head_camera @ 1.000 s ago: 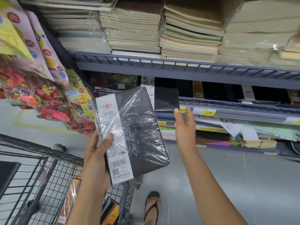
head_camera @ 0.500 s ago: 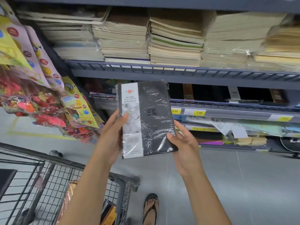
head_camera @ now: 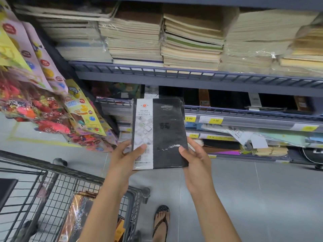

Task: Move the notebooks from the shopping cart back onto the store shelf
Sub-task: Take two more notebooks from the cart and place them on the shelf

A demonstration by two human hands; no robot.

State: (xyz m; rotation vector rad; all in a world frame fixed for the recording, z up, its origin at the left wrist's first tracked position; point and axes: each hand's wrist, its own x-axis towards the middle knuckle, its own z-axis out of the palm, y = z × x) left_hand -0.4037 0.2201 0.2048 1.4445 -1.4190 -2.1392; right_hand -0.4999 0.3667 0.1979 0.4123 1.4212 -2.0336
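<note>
Shopping cart [head_camera: 57, 173], lower left: wire basket, dark rim; shiny wrapped items lie inside, detail unclear. Above it, hanging packets of coloured toys and stickers [head_camera: 43, 102] at the shelf end.

Left hand [head_camera: 122, 163]: clamped on the lower left corner of the notebook [head_camera: 158, 133], thumb on the white band near the barcode, fingers behind.

Notebook: shrink-wrapped, glare on the film. Cover mostly black; white strip down the left side printed "DIARY" with a small red mark above and a grey tile pattern below. Held upright, long axis vertical, front cover toward the camera, top edge level with the front rail of the middle shelf [head_camera: 244, 112]. It is in the air just in front of that shelf, over the floor, to the right of the cart.

Right hand [head_camera: 195, 159]: closed on the lower right corner, thumb on the black cover.

Behind, right: dark covers standing on the middle shelf, yellow price tags [head_camera: 211, 120] on the rail. Upper shelf [head_camera: 192, 79] carries stacked, plastic-wrapped exercise books [head_camera: 190, 42].
</note>
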